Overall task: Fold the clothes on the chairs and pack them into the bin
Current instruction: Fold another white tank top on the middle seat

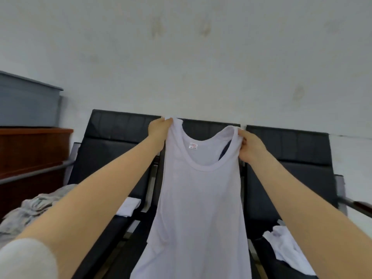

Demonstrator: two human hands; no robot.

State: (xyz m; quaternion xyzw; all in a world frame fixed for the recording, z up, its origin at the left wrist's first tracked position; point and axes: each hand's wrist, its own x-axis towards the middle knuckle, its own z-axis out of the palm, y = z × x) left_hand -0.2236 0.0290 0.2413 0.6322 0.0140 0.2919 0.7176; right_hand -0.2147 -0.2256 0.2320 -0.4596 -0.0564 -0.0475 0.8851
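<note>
Up in the air, the left hand (159, 129) and the right hand (251, 147) each pinch a strap of a white tank top (201, 198), which hangs over the middle of the black chairs (291, 150). More white clothes (287, 250) lie on the right seat, a folded white piece (128, 206) and a gray pile (34, 208) on the left.

Tank top (198, 202) noted white, label (192, 146) red-printed. Chairs (285, 158) black. Crumpled garment (30, 208) grey-mottled. Cabinet (30, 150) reddish-brown.
</note>
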